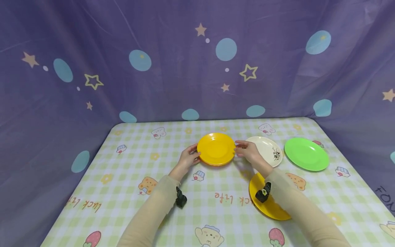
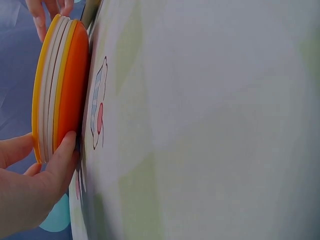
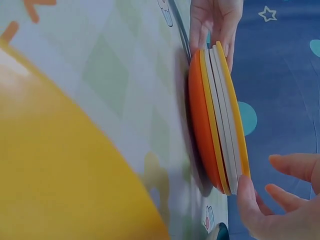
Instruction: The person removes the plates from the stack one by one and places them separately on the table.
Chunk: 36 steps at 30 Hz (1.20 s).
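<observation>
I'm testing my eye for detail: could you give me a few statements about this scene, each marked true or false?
1. The left hand and right hand both touch the stack of plates. True.
2. The stack is topped with green. False: its top plate is yellow.
3. White rims show below the stack's top in the wrist views. True.
4. In the head view, the patterned plate lies left of the stack. False: the white plate with black marks lies to the right.
5. In the head view, the right sleeve partly hides a yellow plate. True.
</observation>
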Tool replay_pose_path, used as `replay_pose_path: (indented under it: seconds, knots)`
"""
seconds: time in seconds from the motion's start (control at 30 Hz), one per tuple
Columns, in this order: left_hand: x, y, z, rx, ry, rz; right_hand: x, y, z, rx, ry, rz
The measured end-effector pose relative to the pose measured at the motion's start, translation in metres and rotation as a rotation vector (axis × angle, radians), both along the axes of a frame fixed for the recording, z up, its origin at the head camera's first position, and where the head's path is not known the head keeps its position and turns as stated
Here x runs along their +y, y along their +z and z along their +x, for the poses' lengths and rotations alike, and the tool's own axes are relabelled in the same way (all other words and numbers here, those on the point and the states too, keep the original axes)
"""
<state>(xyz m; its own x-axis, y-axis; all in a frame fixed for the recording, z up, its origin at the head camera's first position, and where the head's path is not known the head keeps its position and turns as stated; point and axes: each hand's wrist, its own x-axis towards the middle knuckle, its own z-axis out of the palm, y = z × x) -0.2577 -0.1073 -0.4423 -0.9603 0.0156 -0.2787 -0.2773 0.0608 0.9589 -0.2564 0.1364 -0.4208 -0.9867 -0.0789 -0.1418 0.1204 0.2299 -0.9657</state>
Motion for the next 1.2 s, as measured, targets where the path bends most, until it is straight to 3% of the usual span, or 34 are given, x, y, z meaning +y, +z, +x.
replay_pose_path:
  seconds: [0.4, 0.87, 1.2]
  knots:
    - [-0.0019, -0.0017, 0.0008, -0.01, 0.012, 0.006, -0.0062, -0.0037, -0.001, -0.093, -0.099, 0.011]
    - [-0.0018, -0.0017, 0.0003, -0.002, 0.002, 0.017, -0.0042, -0.0055, -0.0035, -0.122, -0.129, -0.038]
    - [-0.0009, -0.0013, 0.0005, -0.001, 0.004, 0.012, -0.0024, -0.0027, -0.0036, -0.169, -0.119, -0.15]
